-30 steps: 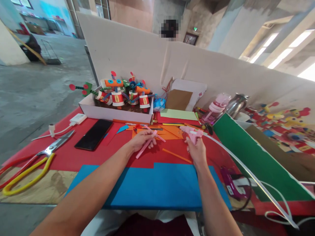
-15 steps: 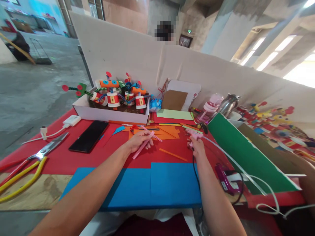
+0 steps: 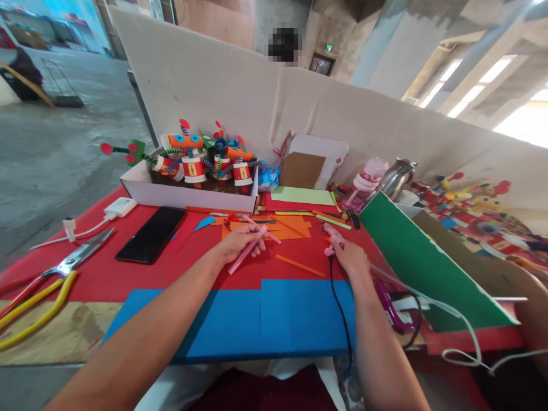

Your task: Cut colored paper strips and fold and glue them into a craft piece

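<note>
Pink paper strips (image 3: 244, 258) are pinched in my left hand (image 3: 240, 241), over the red tabletop (image 3: 205, 268) beside orange paper pieces (image 3: 291, 226). My right hand (image 3: 350, 256) is wrapped round a pink glue gun (image 3: 333, 233), whose tip points away toward the back of the table. A black cord (image 3: 338, 302) hangs from the gun over blue sheets (image 3: 306, 319). Between my hands lies a thin orange strip (image 3: 299, 266).
At the left are large shears (image 3: 71, 262) and a black phone (image 3: 150, 235). A white box (image 3: 192, 200) of cup figures stands behind. Green board (image 3: 436, 262), a purple device (image 3: 391, 308) and a metal jug (image 3: 394, 180) are at the right.
My right hand has turned, and the glue gun now points more away from me. The long translucent stick behind the gun no longer shows clearly. My left hand still holds the pink strips.
</note>
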Available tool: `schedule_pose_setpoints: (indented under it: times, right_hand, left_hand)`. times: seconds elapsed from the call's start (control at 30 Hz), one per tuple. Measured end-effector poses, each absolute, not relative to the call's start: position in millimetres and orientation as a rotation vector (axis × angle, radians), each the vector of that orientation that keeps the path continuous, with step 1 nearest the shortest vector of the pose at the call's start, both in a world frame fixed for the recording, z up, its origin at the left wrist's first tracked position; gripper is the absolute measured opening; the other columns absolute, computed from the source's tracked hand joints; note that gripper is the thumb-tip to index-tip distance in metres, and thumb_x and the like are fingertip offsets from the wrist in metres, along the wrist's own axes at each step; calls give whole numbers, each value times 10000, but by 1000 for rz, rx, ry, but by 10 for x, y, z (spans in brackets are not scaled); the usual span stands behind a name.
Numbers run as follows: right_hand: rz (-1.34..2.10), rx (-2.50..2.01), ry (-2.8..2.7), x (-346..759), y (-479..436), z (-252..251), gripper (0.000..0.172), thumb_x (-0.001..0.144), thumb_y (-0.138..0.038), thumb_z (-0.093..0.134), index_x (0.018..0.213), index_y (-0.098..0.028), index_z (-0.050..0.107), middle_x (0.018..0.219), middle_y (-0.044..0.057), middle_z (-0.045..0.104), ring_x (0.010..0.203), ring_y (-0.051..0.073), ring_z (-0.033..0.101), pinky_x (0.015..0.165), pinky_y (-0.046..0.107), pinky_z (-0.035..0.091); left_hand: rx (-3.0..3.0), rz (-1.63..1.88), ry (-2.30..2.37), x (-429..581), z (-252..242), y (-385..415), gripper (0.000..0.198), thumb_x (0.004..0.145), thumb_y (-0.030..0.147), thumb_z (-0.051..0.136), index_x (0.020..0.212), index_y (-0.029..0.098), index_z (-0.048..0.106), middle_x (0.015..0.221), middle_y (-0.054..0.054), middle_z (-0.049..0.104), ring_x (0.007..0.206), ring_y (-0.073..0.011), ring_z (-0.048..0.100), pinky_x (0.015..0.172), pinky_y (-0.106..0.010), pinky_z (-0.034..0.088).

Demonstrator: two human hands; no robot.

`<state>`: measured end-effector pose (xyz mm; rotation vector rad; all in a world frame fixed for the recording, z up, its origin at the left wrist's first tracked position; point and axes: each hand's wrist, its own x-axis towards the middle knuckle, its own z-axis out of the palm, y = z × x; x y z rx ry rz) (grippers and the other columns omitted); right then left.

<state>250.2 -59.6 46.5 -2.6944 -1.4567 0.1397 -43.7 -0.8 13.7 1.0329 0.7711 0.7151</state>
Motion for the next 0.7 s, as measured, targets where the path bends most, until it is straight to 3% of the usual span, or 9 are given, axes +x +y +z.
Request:
schedule_pose_setpoints:
  times: [0.13,0.27,0.37,0.7]
  right_hand:
    - [59,-2445,-1610,2252,-651,565,300,877,-408,469,924,-207,687,843,100,707,774,231,642,640,294,413]
    - [542,-1804,-2125,1932,-611,442,188,871,-276,496,774,-191,632,760,37,670,711,163,592,650,252,402]
    - [642,-1735,-2185,1756,-581,309,33,810,-177,571,785,-176,591,806,37,646,730,148,566,664,243,394]
    - [715,-1801,-2121,1639,-596,271,166,728,-84,598,677,-188,481,720,0,555,680,130,500,632,244,349]
  left_hand:
    - [1057,713,763,-441,131,-4,186,820,313,622,818,133,578,593,-30,656,444,-100,575,432,-190,449]
    - [1064,721,765,-442,125,-3,175,824,303,612,819,132,574,595,-29,655,447,-98,576,429,-186,447]
    - [1056,710,769,-440,121,0,142,827,268,604,817,131,571,583,-28,653,436,-96,572,423,-179,442]
    - [1051,702,741,-446,97,16,170,810,294,630,827,135,572,592,-28,660,445,-93,577,430,-177,450]
